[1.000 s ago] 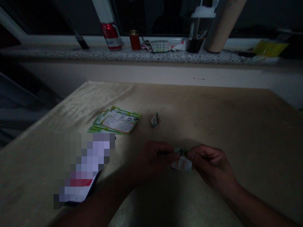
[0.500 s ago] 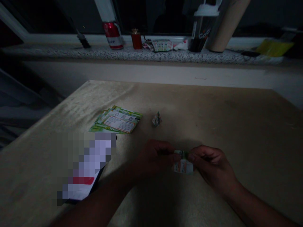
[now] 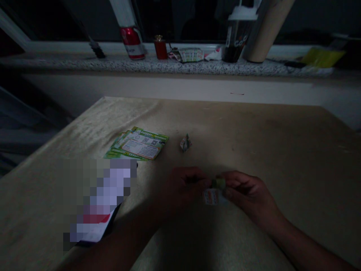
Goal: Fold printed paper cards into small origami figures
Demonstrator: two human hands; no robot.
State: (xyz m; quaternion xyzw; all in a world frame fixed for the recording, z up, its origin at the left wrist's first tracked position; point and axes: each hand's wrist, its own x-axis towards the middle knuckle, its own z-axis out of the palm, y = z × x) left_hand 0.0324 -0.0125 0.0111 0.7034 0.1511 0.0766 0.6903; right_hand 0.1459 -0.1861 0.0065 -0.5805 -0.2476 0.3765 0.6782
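Observation:
Low over the tan table (image 3: pixel 267 143), my left hand (image 3: pixel 183 190) and my right hand (image 3: pixel 249 195) meet around a small folded paper piece (image 3: pixel 213 194), green on top and white with red print below. Each hand pinches one side of it with curled fingers. A tiny folded paper shape (image 3: pixel 185 143) stands on the table just beyond my hands. Further left lies a fanned stack of green and white printed cards (image 3: pixel 138 145).
A blurred-out flat thing (image 3: pixel 98 199) lies at the near left. On the speckled window ledge (image 3: pixel 158 66) behind stand a red can (image 3: pixel 132 43), a red lighter (image 3: pixel 160 47), wrappers (image 3: pixel 187 54), a dark lidded cup (image 3: pixel 237 35), a cardboard tube (image 3: pixel 265 30) and a yellow packet (image 3: pixel 321 56).
The paper piece has turned a little between my fingers and its green top edge is now folded tighter. My hands have stayed in the same spot.

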